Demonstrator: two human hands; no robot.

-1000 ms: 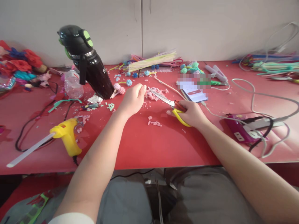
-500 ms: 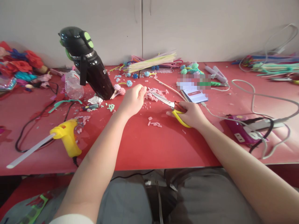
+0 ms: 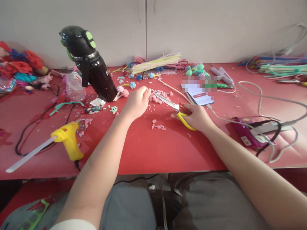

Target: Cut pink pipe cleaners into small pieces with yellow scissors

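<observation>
Holds scissors [image 3: 168,101] above the surface [image 3: 153,150] in the right hand [image 3: 195,116], fingers wrapped round the handles, blades looking nearly together and pointing toward the left hand [image 3: 139,102]. Pinches the left fingers together, with any small piece between them too hidden to make out. Has a heap of pink pieces [image 3: 155,99] at the blade tips and a few strays nearer the front edge, so seems some way into snipping, with the amount left unclear. Shows knobbly pink clusters [image 3: 123,91] apparently made up already, and long pale strips [image 3: 155,65] at the back, seemingly uncut. Includes, farther left, a lidded black flask [image 3: 102,76], contents hidden, and beside it a clear plastic bottle [image 3: 76,90], contents indistinct.
</observation>
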